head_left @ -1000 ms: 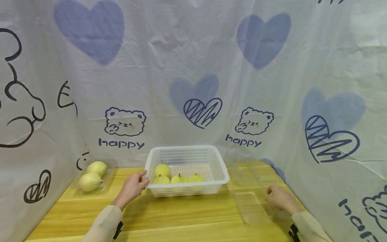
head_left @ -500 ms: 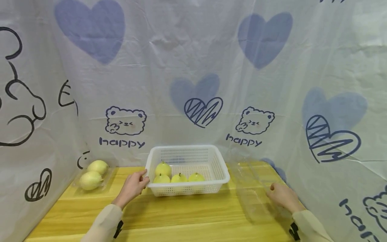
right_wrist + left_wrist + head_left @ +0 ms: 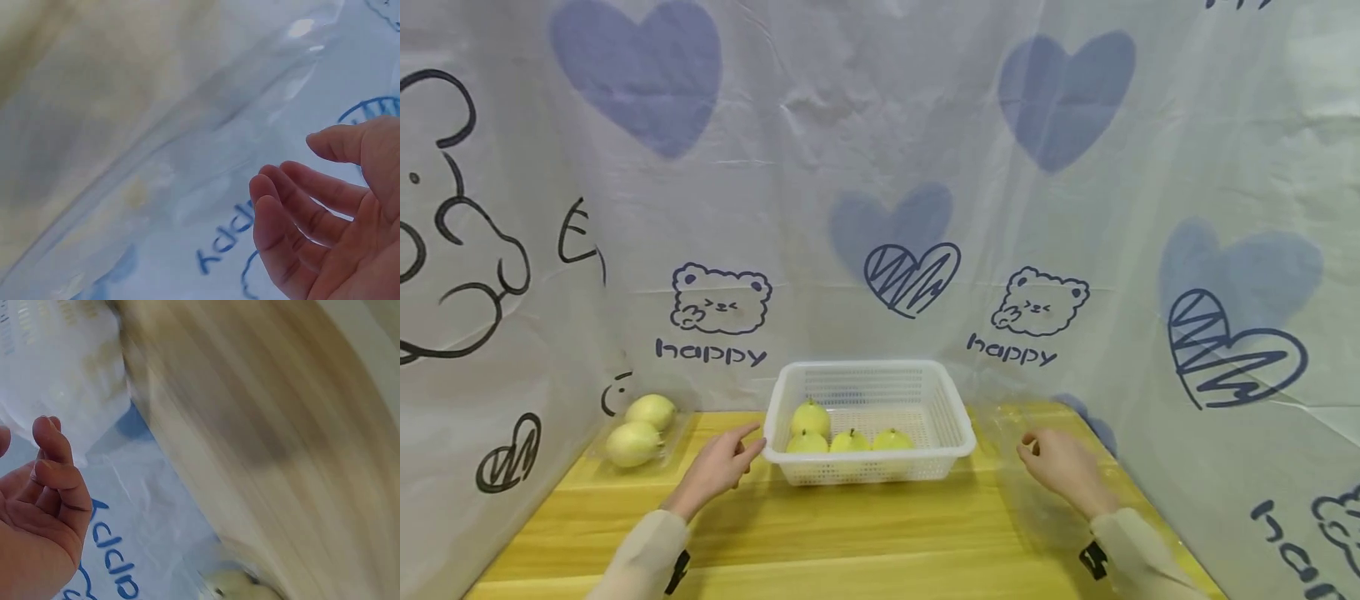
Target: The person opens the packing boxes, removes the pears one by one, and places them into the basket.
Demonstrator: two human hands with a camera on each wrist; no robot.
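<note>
A white plastic basket (image 3: 868,471) with perforated walls stands at the back of the wooden table, with several yellow-green pears (image 3: 850,442) inside. Just off its left end is my left hand (image 3: 713,468), index finger pointing at the rim. The left wrist view shows that hand's other fingers loosely bent, holding nothing. My right hand (image 3: 1063,468) is over clear plastic packaging (image 3: 212,103) on the table's right side. In the right wrist view its fingers are relaxed and spread from the thumb, with nothing between them. The packaging's outline is faint against the wood.
At the back left, two more pears (image 3: 634,443) lie in a clear plastic tray (image 3: 673,446). A white curtain (image 3: 820,150) printed with hearts and bears hangs behind and along both sides. The wooden table (image 3: 850,537) extends in front of the basket.
My right hand has moved left and slightly up over the packaging. My left hand has drawn a little left from the basket's rim. The head view has turned slightly left.
</note>
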